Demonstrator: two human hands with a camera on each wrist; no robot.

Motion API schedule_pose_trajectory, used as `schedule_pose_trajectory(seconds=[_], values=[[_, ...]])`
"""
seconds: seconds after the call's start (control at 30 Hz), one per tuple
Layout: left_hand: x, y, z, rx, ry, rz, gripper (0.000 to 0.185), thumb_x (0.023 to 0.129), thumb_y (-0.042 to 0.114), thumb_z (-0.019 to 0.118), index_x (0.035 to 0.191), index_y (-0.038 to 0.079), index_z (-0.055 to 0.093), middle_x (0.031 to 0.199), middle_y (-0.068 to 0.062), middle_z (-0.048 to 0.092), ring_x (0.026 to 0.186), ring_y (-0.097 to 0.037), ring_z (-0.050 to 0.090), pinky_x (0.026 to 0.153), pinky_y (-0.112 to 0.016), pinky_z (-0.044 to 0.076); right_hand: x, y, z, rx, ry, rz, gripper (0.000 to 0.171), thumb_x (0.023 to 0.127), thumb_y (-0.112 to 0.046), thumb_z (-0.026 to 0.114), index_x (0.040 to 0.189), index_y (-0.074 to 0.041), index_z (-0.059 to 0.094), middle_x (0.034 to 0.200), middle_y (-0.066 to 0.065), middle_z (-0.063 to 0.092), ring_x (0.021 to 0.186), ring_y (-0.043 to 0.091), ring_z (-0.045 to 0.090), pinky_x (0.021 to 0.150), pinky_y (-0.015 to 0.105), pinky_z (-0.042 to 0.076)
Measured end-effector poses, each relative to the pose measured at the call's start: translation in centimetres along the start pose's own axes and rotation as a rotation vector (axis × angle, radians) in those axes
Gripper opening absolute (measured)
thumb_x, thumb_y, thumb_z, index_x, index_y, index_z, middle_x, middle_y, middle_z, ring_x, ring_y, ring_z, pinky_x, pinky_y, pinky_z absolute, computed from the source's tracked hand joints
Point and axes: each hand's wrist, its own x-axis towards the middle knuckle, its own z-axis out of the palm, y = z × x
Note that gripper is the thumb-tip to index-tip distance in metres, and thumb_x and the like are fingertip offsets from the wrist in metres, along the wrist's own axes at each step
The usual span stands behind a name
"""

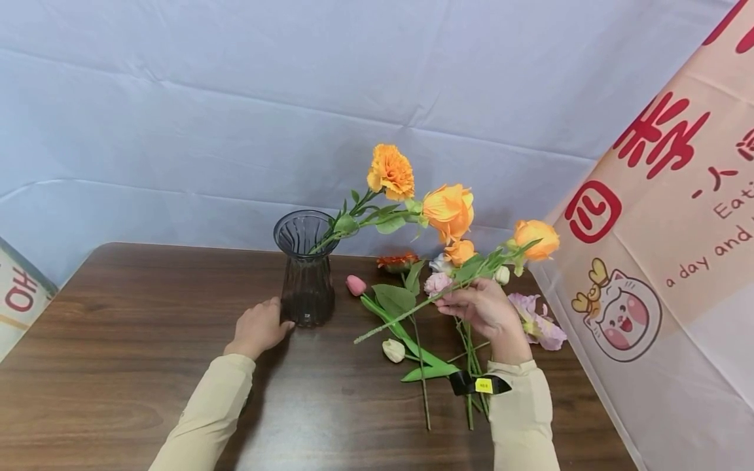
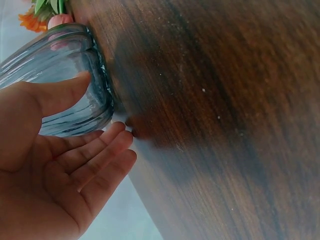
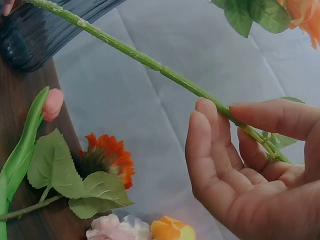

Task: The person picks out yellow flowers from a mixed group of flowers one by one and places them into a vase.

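2 hands share it: vase [image 1: 306, 271] is steadied by the flat left hand [image 1: 259, 327]; orange rose stem [image 1: 424, 306], pinched in the right hand [image 1: 485, 311], is best lowered cut-end first.

The vase [image 1: 306, 275] stands on the tabletop [image 1: 118, 340] just right of the left fingers [image 1: 277, 313]; loose flowers [image 1: 412, 327] lie beneath the right fingers [image 1: 456, 302], which pinch a stem [image 1: 406, 315].

A right hand [image 3: 250, 165] pinches a long green flower stem [image 3: 150, 62] between thumb and fingers. The stem slants up toward a dark ribbed glass vase [image 3: 40, 30]. Below lie a pink tulip bud [image 3: 52, 104], green leaves [image 3: 65, 172] and an orange flower [image 3: 107, 157] on the wooden surface [image 3: 22, 100].
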Motion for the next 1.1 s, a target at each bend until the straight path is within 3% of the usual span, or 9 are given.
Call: schedule_pose_trajectory(seconds=[0.27, 1.1], values=[[-0.2, 0.1, -0.2, 0.0, -0.012, -0.01, 0.061, 0.086, 0.027, 0.064, 0.125, -0.014, 0.043, 0.117, -0.03, 0.053, 0.101, -0.044, 0.053, 0.08, -0.053, 0.045, 0.0, -0.5, 0.5, 0.034, -0.06, -0.053, 0.028, 0.085, 0.019, 0.04, 0.083, 0.004, 0.064, 0.078, 0.012, 0.066, 0.076, 0.024, 0.066, 0.076, 0.034, 0.052], [-0.2, 0.1, -0.1, 0.005, 0.001, 0.003, 0.059, 0.086, 0.026, 0.064, 0.124, -0.014, 0.044, 0.115, -0.03, 0.054, 0.098, -0.044, 0.055, 0.079, -0.053, 0.045, 0.0, -1.3, 1.4, 0.075, -0.073, -0.066, 0.028, 0.087, 0.018, 0.036, 0.084, 0.005, 0.06, 0.076, 0.015, 0.065, 0.075, 0.024, 0.066, 0.078, 0.035, 0.052]])
